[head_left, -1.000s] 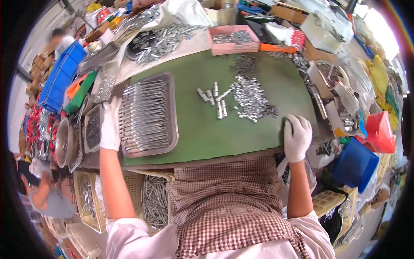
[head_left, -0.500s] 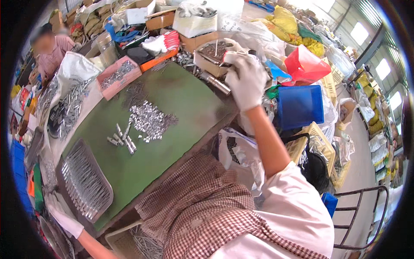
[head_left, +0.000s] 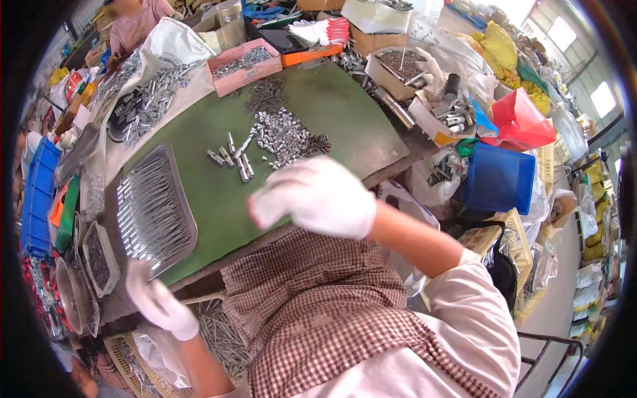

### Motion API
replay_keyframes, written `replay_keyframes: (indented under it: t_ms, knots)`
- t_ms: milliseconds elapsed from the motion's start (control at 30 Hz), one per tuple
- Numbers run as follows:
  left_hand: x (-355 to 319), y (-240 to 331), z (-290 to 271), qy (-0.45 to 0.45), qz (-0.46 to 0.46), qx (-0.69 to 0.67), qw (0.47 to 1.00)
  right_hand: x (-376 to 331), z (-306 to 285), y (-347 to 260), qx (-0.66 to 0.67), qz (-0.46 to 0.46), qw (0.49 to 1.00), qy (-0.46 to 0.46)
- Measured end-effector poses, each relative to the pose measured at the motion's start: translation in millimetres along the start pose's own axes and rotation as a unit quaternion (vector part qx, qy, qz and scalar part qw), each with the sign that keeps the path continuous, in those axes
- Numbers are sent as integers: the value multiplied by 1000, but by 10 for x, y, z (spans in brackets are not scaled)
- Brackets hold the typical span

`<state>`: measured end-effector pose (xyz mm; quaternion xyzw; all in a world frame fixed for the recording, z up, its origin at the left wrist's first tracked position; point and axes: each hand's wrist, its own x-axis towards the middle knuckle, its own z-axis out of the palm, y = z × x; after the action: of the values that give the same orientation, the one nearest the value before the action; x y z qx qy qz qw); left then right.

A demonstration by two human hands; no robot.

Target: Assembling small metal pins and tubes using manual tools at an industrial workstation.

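Observation:
My right hand, in a white glove, hangs over the front edge of the green work surface. Its fingers bend toward the left and are smeared, so I cannot see whether they hold anything. My left hand, also gloved, is at the near corner of a grey metal tray; its blurred fingers hide whether they touch it. Rows of slim silver rods fill the tray. Several thicker metal tubes lie on the green surface beside a heap of small shiny metal pieces and dark pins.
A pink box of small parts stands at the back. A metal cylinder and an open carton are at the far right, near a blue bin and a red scoop-shaped container. Another person is at the far left.
My right hand has come from the cartons at the back right to the surface's front edge. My left hand has moved right, to the tray's near corner. The whole view has shifted.

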<state>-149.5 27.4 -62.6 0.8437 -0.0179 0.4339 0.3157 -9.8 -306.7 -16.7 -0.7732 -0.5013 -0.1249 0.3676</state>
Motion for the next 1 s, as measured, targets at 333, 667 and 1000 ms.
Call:
replay_keyframes:
  t_ms: [333, 667, 1000]
  knots:
    - [-132, 476, 646, -194, 90, -112, 970, -787, 86, 339, -316, 107, 942, 40]
    - [-6, 687, 1296, -259, 161, -95, 948, -1147, -1303, 601, -493, 165, 826, 218]
    - [67, 930, 1648, -304, 228, 31, 924, -1087, -1943, 1350, -557, 287, 750, 212]
